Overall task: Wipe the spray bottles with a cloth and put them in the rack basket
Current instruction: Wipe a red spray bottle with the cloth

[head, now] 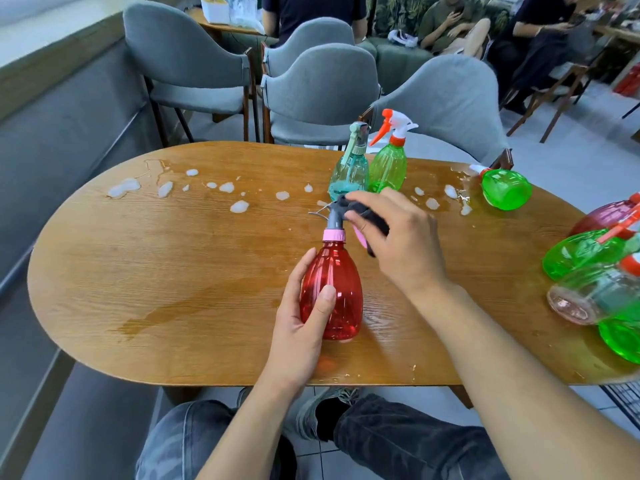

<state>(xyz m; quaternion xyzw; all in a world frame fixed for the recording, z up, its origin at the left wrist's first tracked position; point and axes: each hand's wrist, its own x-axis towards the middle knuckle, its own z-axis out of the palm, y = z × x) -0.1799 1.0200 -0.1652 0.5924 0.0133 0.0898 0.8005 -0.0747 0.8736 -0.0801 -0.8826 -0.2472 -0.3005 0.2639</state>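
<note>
Red bottle [331, 294] stands on wet wooden table [173, 271], near front edge. Left hand [304, 317] grips its belly, thumb in front. Right hand [398, 233] holds dark cloth [367, 216], pressed on grey spray head [334, 214]. Foam blobs [239, 206] and puddles on table. Bottle slick, could slip or tip if rubbed hard. Basket [623, 400] only just seen at right corner, under table edge

Counting what's on the worktop [173, 271]: eight spray bottles total, so one red [332, 292], one teal [349, 171], four green, one pinkish-purple, one clear. Plus one dark cloth [367, 213] and four grey chairs.
</note>
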